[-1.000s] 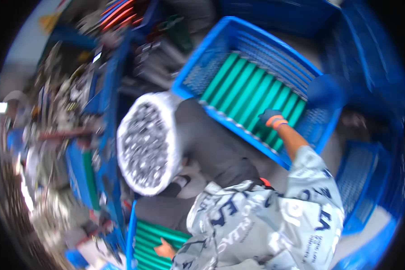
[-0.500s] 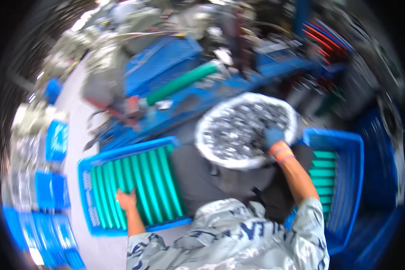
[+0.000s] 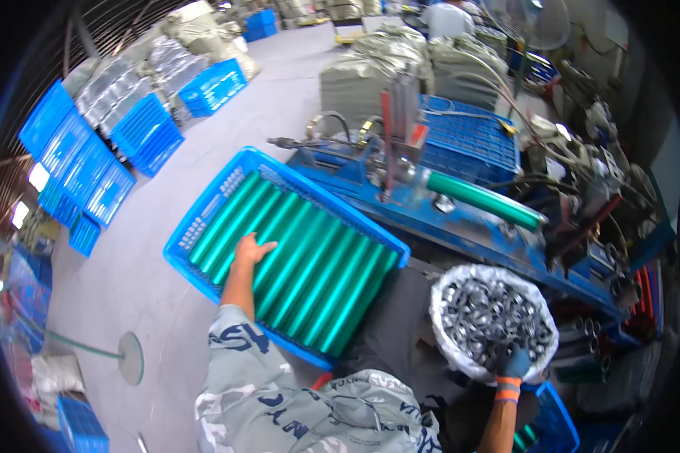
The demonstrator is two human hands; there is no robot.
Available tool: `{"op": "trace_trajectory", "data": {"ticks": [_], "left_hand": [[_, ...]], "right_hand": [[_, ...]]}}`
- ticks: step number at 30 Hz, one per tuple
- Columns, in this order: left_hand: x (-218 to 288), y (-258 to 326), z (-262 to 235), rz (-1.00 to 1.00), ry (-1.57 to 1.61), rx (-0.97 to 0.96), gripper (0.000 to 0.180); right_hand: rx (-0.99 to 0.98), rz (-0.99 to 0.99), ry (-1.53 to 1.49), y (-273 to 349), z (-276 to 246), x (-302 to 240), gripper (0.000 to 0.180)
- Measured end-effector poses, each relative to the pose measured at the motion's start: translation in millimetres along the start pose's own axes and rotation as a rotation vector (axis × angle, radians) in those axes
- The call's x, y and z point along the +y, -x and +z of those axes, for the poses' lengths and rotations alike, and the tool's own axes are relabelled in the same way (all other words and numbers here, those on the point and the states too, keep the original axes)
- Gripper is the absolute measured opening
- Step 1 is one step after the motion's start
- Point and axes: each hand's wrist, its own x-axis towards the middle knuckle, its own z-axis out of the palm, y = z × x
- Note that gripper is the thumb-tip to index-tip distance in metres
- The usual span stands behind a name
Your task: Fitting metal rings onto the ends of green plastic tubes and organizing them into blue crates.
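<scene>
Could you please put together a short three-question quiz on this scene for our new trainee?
1. True or false: the left hand is bare.
2. What colour are the tubes in the blue crate under that hand?
A) red
B) green
C) white
3. Fill in the blank: the ____ hand is at the round, white-rimmed container of metal pieces.

Key:
1. True.
2. B.
3. Right: the gloved right hand is there.

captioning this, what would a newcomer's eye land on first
Probably the shiny green tubes, side by side in a blue crate left of centre, the left hand over them. At lower right, a white-rimmed tub holds metal parts, the gloved right hand at its near edge.
</scene>
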Motion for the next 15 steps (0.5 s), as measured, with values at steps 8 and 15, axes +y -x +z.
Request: {"op": "trace_trajectory", "data": {"ticks": [8, 15], "left_hand": [[162, 93, -20, 0.425, -0.034, 0.090, 0.083], [319, 286, -18, 1.051, 0.106, -0.193, 0.062]], "right_hand": [[0.197, -0.256, -0.209, 51, 2, -14, 0.051], [-0.409, 0.240, -2.278, 74, -46, -144, 0.094]]}}
